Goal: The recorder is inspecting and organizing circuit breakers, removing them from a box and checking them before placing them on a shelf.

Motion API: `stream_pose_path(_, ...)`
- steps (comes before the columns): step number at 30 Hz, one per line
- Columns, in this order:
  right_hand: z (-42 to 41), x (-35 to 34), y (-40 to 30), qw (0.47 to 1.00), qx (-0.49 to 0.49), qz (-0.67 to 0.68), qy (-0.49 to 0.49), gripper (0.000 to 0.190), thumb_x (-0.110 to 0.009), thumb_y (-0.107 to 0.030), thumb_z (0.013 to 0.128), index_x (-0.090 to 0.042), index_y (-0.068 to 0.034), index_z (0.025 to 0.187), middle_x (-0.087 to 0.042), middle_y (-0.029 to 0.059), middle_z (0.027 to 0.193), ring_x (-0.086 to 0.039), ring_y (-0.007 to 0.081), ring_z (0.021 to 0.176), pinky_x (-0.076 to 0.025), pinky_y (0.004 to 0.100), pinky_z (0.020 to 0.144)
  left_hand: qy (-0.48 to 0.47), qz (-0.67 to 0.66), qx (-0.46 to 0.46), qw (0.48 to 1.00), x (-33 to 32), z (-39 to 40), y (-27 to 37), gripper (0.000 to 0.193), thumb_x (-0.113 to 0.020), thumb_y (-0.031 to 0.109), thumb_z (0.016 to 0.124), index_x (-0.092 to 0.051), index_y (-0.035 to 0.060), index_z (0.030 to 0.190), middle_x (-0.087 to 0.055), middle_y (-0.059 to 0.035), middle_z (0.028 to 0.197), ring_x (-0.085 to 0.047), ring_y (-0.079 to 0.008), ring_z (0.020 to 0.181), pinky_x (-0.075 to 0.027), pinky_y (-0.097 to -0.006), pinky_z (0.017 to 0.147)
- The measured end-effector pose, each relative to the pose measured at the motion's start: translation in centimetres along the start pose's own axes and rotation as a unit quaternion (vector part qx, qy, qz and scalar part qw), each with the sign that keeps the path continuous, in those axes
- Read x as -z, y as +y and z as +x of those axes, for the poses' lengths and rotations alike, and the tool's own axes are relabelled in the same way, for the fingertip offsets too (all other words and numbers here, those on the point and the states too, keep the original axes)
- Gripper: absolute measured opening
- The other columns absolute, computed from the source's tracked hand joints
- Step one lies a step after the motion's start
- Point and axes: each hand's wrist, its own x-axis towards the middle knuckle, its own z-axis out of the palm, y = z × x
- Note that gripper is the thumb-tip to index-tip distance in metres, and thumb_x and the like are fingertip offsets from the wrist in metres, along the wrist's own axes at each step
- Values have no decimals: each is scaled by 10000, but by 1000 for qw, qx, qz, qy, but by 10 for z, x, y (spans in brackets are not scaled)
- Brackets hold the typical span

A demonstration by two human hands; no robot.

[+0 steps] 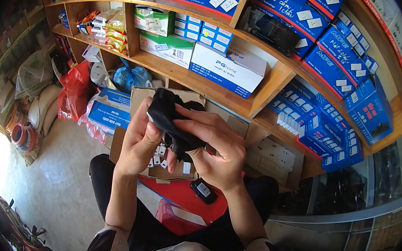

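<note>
A bunched black cloth (177,121) is held up in front of me between both hands. My left hand (136,142) grips its left side, the thumb by a small white edge that shows under the fabric; most of that white thing is hidden. From the right, my right hand (221,146) presses the cloth with its fingers spread over the top. Below the hands lies an open cardboard box (152,172) with several small white plastic pieces (157,160) in it. One translucent white piece (186,168) lies apart at the box's right side.
Wooden shelves (212,16) stacked with boxed electrical fittings curve across the front. A black object (203,191) with a white label rests on a red surface (164,191) between my knees. Left are a blue box (110,110) and a red plastic bag (74,92); glass cases stand right.
</note>
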Motion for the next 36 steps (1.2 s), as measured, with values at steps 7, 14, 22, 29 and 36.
stream_pose_path(7,1,3,-12,997,-40,-56,30,329,-829,-133,726,-651,17,959,-617,92,852,-604,201,774,-483,296,700,-4,-17,42,999,-10,-1,10,398,-457,403,993,-431,10,1048,-589,-130,866,-582,-155,506,-477,-241,445)
stream_pose_path(14,-1,3,-9,996,-30,-77,36,362,-834,-146,724,-593,0,952,-572,82,848,-564,192,746,-450,294,663,-4,-26,61,998,-9,3,4,433,-443,422,995,-446,2,1100,-598,-99,855,-608,-151,571,-491,-244,462)
stream_pose_path(22,4,11,-4,997,-40,-67,-26,371,-817,-148,746,-577,7,983,-559,107,888,-571,219,774,-457,316,700,-82,14,86,993,12,6,-3,615,-506,495,951,-466,-44,1245,-637,-120,894,-640,-160,624,-506,-255,494)
stream_pose_path(29,-2,29,2,951,-240,195,4,291,-720,-189,867,-595,-26,1073,-647,27,901,-599,88,814,-485,237,741,-137,-23,189,972,10,4,14,525,-552,246,944,-371,-34,1350,-678,-163,830,-676,-226,651,-523,-291,544)
stream_pose_path(36,4,35,6,920,-246,260,156,363,-642,-196,926,-528,-8,1215,-601,34,1059,-564,84,955,-446,232,864,-226,60,219,947,12,5,14,579,-583,321,954,-368,-27,1363,-673,-133,923,-671,-177,766,-510,-260,654)
